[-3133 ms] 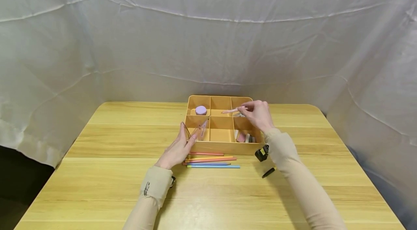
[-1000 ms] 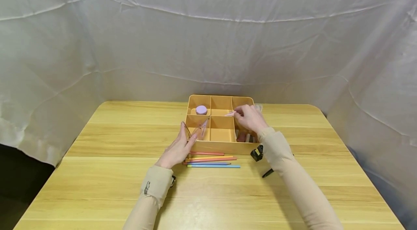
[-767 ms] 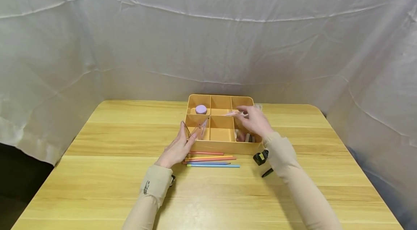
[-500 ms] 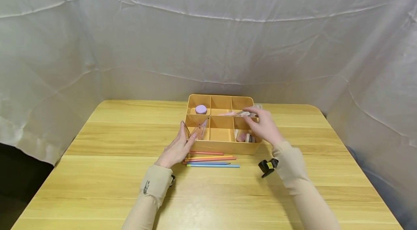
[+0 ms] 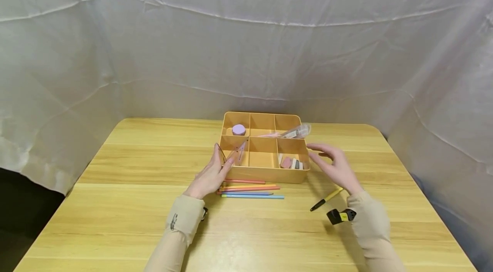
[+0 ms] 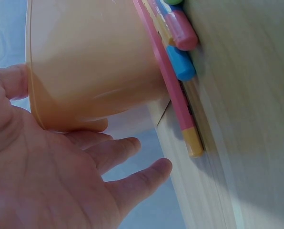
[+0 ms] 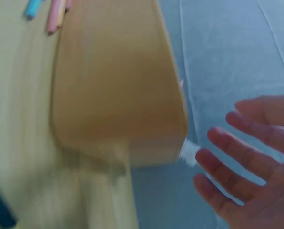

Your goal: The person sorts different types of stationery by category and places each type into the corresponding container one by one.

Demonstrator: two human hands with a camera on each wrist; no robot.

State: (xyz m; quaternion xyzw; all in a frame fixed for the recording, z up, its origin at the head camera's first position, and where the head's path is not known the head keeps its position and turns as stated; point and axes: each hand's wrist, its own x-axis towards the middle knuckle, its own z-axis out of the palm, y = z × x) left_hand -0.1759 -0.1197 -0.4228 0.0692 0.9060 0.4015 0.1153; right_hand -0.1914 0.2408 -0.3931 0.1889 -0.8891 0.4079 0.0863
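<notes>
A yellow-orange divided organizer box (image 5: 265, 174) stands toward the back of the table. My left hand (image 5: 208, 178) holds its front left corner, thumb at the front wall and fingers along the left side. My right hand (image 5: 335, 165) is just off the box's right side, fingers spread and holding nothing; the right wrist view shows the bare palm. Inside lie a round lilac thing (image 5: 239, 129), a clear set square (image 5: 241, 152), several erasers (image 5: 286, 162), and a slim pink thing (image 5: 271, 135) across the back dividers. A clear plastic packet (image 5: 298, 131) sticks out over the right rim.
Several coloured pencils (image 5: 250, 192) lie side by side along the box's front. A yellow and black pen (image 5: 326, 199) rests on the table (image 5: 250, 238) below the right hand. A pale curtain (image 5: 246, 58) hangs behind the table and at both sides.
My right hand has let go of the slim pink thing, which now lies in the box's back row, and has moved right and nearer, outside the box. The left hand has stayed put.
</notes>
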